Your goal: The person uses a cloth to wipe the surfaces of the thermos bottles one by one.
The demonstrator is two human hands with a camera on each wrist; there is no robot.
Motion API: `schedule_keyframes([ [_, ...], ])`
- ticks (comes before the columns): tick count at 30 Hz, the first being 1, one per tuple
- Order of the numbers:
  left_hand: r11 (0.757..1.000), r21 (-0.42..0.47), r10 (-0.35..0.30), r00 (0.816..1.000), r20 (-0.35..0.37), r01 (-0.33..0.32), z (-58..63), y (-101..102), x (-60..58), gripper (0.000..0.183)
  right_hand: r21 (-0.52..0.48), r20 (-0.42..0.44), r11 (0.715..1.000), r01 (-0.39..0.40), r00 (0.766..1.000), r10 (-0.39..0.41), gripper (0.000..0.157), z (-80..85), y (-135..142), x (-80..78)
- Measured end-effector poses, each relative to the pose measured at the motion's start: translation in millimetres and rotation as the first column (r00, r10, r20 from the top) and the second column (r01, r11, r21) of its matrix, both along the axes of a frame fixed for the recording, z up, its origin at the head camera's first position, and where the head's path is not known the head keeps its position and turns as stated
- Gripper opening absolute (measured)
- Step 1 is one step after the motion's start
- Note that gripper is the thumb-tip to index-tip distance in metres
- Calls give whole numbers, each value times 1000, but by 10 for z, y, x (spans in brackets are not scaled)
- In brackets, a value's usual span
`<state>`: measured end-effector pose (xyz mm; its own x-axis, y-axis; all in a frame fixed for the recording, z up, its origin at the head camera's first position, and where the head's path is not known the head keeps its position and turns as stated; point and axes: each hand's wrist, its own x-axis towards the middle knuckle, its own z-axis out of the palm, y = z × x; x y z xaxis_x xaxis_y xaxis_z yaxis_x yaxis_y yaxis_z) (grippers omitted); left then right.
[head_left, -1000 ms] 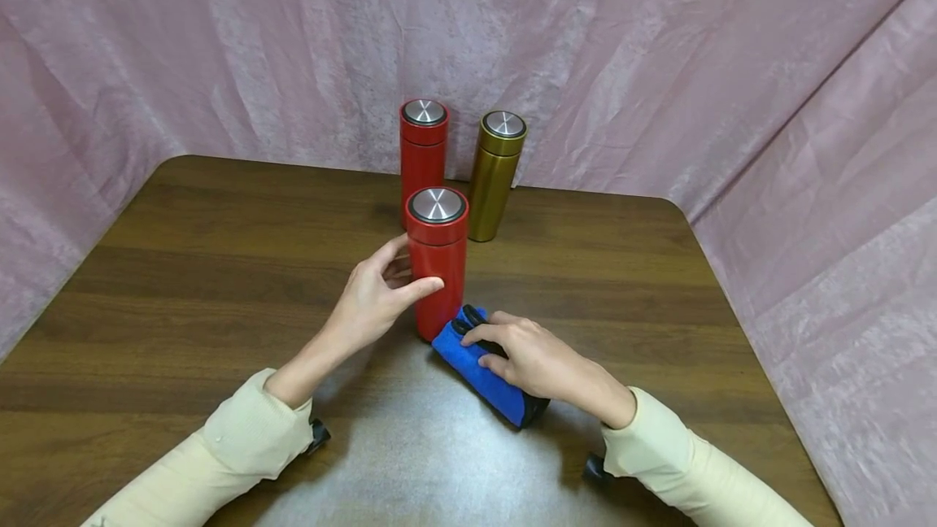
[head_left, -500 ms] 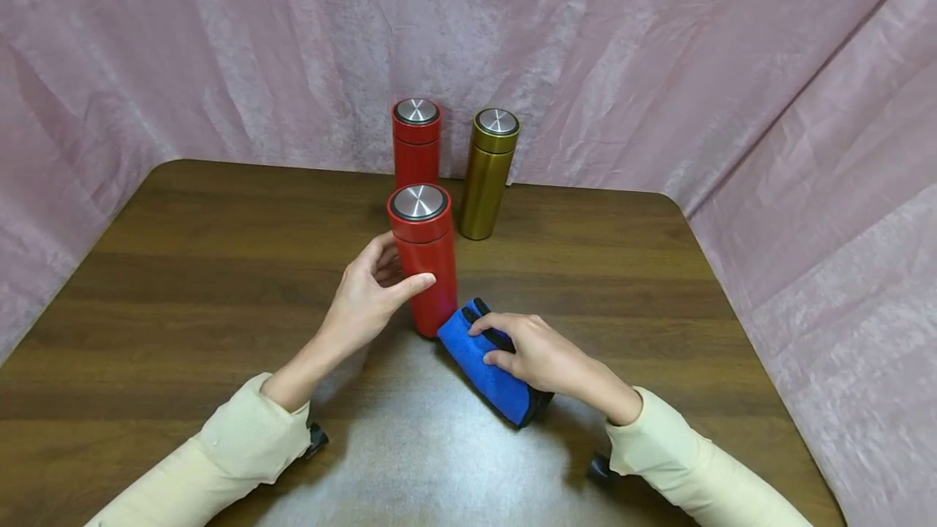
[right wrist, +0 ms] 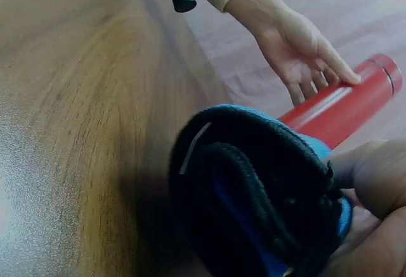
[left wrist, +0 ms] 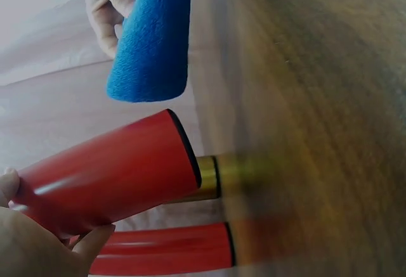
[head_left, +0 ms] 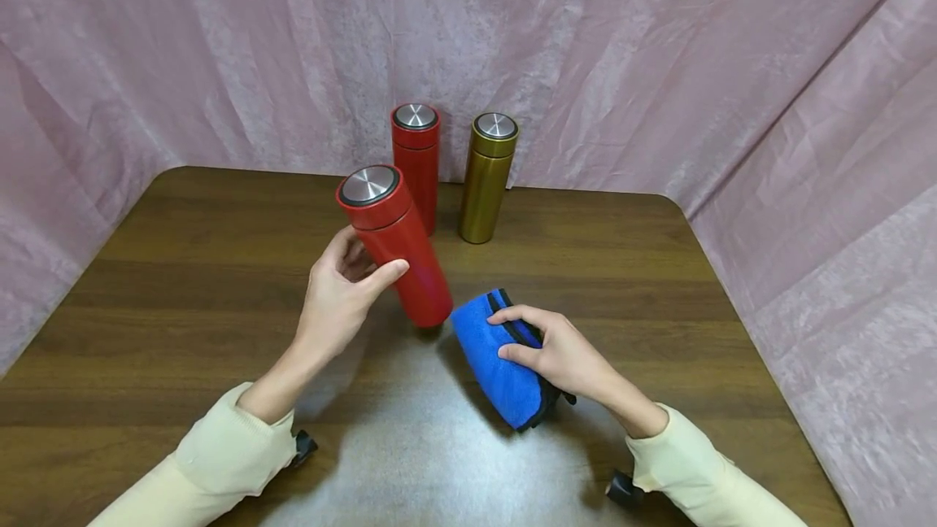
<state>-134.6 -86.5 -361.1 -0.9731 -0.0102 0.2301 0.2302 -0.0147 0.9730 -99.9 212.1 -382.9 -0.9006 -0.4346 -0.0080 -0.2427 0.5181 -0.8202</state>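
A red thermos flask (head_left: 419,287) with a brushed steel lid top leans to the left, its base raised off the table. My left hand (head_left: 333,299) grips it around the middle, thumb in front and fingers behind. To the right of its base, my right hand (head_left: 554,350) holds a rolled blue cloth (head_left: 492,364) with black edging, thumb on one side and fingers over the top. In the left wrist view the blue cloth (left wrist: 152,42) hangs clear of the tabletop. The right wrist view looks into the black-edged end of the roll (right wrist: 254,188).
A second red thermos flask (head_left: 417,165) stands upright at the back, partly hidden by the held one. Beside it stands a gold thermos flask (head_left: 486,185). The brown wooden table (head_left: 183,283) is bordered by pink curtains (head_left: 293,47).
My left hand has lifted the red flask, moved it left and tilted its top leftward. The blue cloth has come up off the table and shifted right, apart from the flask.
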Motion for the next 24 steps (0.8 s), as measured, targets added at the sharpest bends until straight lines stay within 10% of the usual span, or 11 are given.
schedule_keyframes([
  [9,969,247,48,996,-80,-26,168,-73,55,47,-289,-29,953,90,994,-102,39,-21,-15,2],
  [24,877,477,106,991,-80,-56,347,-162,83,41,-587,-49,787,188,963,-266,40,-190,-359,168],
])
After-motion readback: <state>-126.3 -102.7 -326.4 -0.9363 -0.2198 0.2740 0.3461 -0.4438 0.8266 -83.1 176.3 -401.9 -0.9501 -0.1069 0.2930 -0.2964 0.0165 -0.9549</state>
